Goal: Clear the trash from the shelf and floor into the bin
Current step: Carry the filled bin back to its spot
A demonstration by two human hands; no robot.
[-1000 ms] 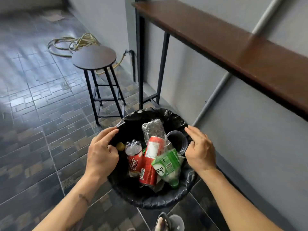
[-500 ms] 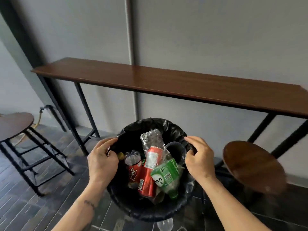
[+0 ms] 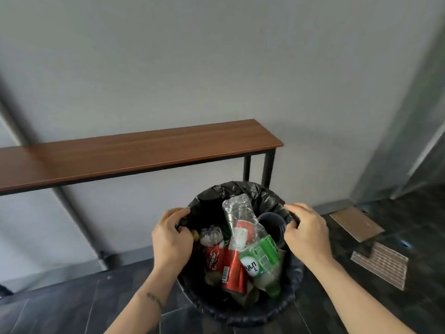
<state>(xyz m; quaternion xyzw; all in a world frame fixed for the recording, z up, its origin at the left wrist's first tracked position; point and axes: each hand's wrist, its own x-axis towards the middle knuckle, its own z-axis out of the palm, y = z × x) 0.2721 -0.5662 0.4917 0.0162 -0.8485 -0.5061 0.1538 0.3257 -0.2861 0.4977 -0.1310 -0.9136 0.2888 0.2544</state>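
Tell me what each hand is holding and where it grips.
Both hold the round bin lined with a black plastic bag: the left hand grips its left rim, the right hand its right rim, fingers curled over the liner's edge.

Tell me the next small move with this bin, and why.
Probably set the bin down on the floor. Both hands, left and right, grip the liner rim; bottles and a can are already inside, and the shelf shows no trash. Nothing visible seems left to collect.
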